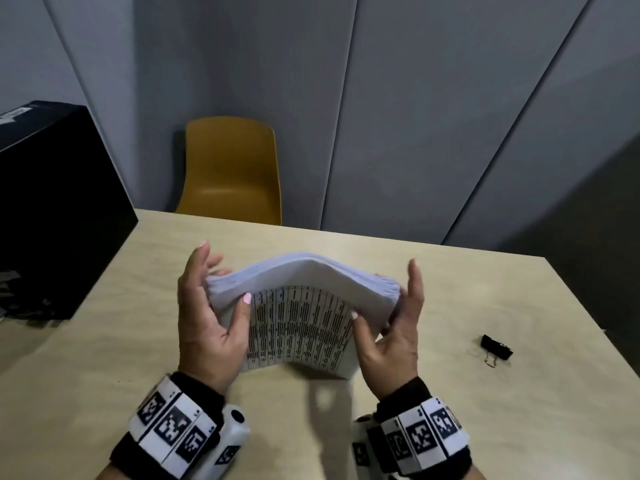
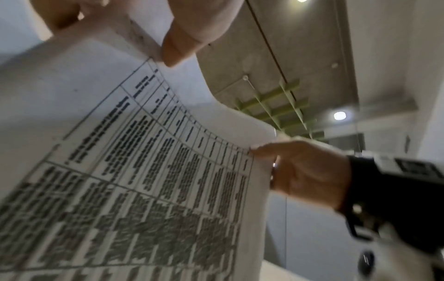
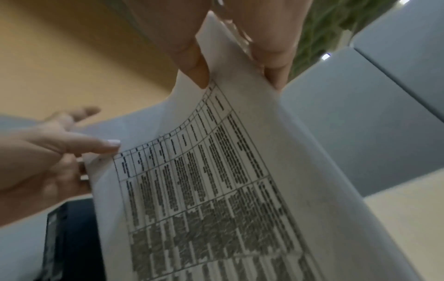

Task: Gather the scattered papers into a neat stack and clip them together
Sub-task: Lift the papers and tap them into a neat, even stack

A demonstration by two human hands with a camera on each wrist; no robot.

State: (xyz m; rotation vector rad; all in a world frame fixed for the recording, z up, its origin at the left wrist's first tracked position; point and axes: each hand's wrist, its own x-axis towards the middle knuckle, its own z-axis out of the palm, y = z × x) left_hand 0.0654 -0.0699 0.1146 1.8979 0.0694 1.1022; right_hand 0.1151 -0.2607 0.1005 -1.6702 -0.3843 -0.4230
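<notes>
A thick stack of white papers (image 1: 301, 320) stands on edge on the table, bowed into an arch, its printed table facing me. My left hand (image 1: 216, 292) holds its left side, thumb on the front sheet and fingers behind. On the stack's right side my right hand (image 1: 398, 306) grips the same way, with one finger pointing straight up. The left wrist view shows the front sheet (image 2: 144, 171) under my left thumb (image 2: 182, 47). The right wrist view shows that sheet (image 3: 216, 180) pinched by my right thumb (image 3: 190, 57). A black binder clip (image 1: 496, 347) lies on the table to the right, apart from both hands.
The light wooden table (image 1: 450, 289) has its far edge just beyond the stack. A yellow chair (image 1: 232, 168) stands behind it against grey wall panels. A large black box (image 1: 52, 202) sits at the table's left end.
</notes>
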